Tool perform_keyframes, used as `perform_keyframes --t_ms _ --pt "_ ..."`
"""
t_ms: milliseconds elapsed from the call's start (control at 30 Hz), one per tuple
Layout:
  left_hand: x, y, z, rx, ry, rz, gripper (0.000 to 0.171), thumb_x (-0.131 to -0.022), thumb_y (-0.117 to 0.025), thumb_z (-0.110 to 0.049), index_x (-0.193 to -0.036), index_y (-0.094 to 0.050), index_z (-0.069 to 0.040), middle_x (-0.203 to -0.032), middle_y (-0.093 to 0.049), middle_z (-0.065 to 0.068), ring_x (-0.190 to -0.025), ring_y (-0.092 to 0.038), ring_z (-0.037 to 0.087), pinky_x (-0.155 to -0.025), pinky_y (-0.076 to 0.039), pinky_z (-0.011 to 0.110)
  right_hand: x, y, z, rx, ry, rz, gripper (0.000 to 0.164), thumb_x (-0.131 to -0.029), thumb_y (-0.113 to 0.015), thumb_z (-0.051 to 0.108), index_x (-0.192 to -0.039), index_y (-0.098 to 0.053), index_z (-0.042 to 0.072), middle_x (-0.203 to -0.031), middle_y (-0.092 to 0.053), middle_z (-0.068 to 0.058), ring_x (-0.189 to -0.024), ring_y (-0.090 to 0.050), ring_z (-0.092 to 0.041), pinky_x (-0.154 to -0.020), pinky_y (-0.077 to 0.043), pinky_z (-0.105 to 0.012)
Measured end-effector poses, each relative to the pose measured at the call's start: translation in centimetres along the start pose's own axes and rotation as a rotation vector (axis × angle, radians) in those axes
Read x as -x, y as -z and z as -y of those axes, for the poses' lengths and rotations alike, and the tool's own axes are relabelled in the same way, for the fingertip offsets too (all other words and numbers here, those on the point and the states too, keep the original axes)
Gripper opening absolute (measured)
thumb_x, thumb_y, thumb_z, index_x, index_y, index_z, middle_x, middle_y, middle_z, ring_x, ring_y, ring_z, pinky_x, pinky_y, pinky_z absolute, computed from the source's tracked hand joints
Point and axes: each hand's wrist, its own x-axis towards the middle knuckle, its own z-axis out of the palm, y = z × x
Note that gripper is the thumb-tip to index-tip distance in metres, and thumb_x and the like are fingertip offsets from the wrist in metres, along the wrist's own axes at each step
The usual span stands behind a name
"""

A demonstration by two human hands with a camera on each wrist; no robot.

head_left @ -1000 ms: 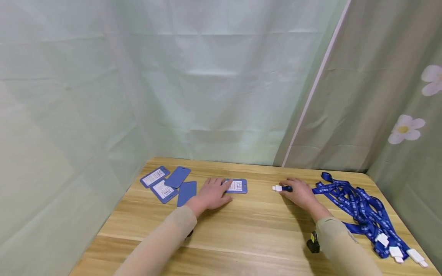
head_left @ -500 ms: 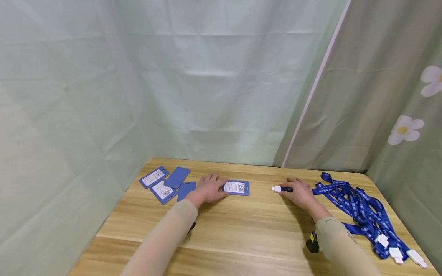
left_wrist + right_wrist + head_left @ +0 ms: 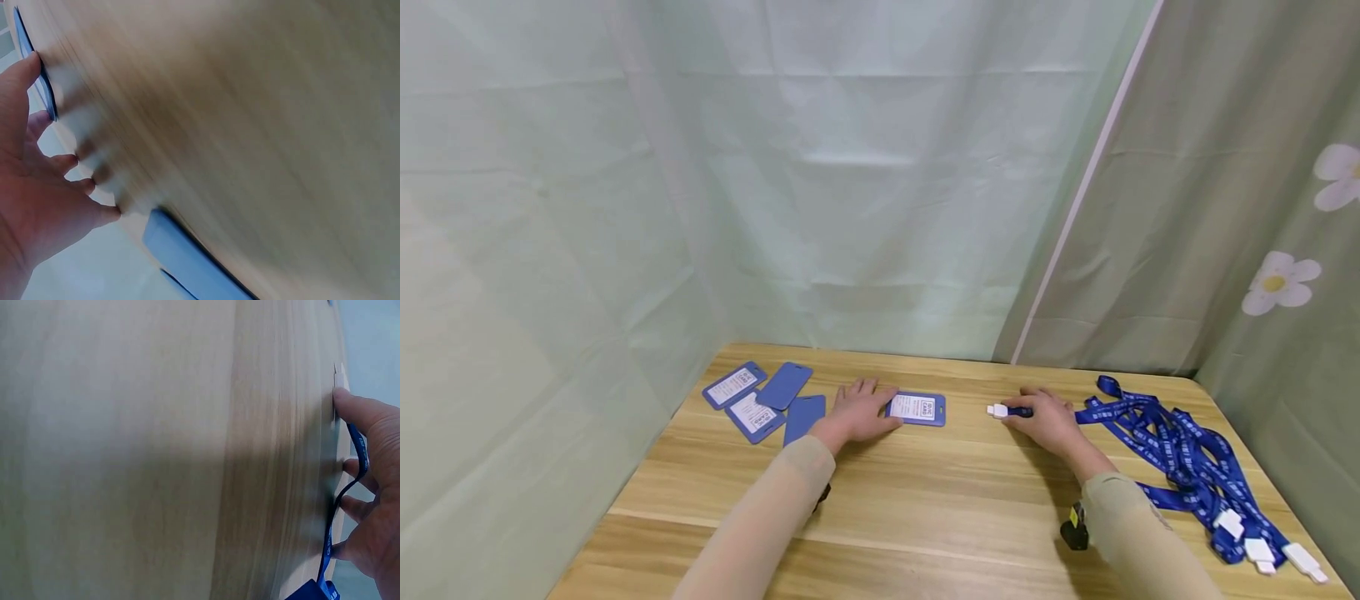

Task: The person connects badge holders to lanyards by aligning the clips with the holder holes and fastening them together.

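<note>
In the head view my left hand [image 3: 863, 413] rests at the left end of a blue badge holder [image 3: 917, 408] lying flat with its printed white side up. Its fingers are spread; thumb and index finger touch the holder's edge [image 3: 44, 87] in the left wrist view. My right hand [image 3: 1047, 419] pinches a blue lanyard [image 3: 359, 444] just behind its white plastic clip [image 3: 997, 411], which points left toward the holder's slotted end. Clip and holder lie apart. The lanyard's strap runs under the right palm, partly hidden.
Several more badge holders [image 3: 784, 385] lie at the left, some overlapping, one partly behind the left hand. A tangled pile of blue lanyards [image 3: 1180, 446] with white clips [image 3: 1259, 552] covers the right side. Curtains [image 3: 865, 208] hang behind the wooden table [image 3: 955, 508].
My left index finger has come off the badge holder's face to its left end. The holder has shifted slightly right. My right hand and the clip have moved very slightly left.
</note>
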Motion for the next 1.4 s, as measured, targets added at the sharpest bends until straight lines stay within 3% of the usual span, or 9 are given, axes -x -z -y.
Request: perform_keyframes --t_ms 567,1200,1400 --pt "-0.7 -0.8 -1.5 0.020 0.028 -0.006 0.069 -0.097 -0.058 -0.062 -0.158 -0.041 -0.033 -0.167 -0.020 0.019 -0.152 -0.010 0.049 -0.116 -0.007 0.074 -0.2 -0.5 0.7 -0.021 0.001 0.015 0.038 -0.095 -0.074 0.039 -0.127 -0.075 0.020 -0.157 -0.040 -0.024 -0.148 -0.017 -0.054 -0.106 0.001 -0.083" --pt "-0.8 -0.7 -2.0 0.032 0.031 -0.018 0.069 -0.096 -0.060 -0.060 -0.157 -0.044 -0.030 -0.167 -0.021 0.021 -0.151 -0.012 0.051 -0.113 -0.008 0.077 -0.6 -1.3 1.9 -0.034 0.015 0.038 0.038 -0.093 -0.075 0.041 -0.126 -0.076 0.021 -0.157 -0.042 -0.022 -0.149 -0.018 -0.052 -0.109 0.002 -0.081" --pt "-0.8 -0.8 -2.1 0.024 0.037 -0.010 0.070 -0.096 -0.059 -0.063 -0.158 -0.042 -0.034 -0.167 -0.019 0.020 -0.152 -0.009 0.051 -0.113 -0.007 0.077 -0.6 -1.3 2.4 -0.035 0.014 0.037 0.036 -0.094 -0.075 0.037 -0.125 -0.076 0.020 -0.157 -0.042 -0.022 -0.149 -0.019 -0.051 -0.109 0.002 -0.080"
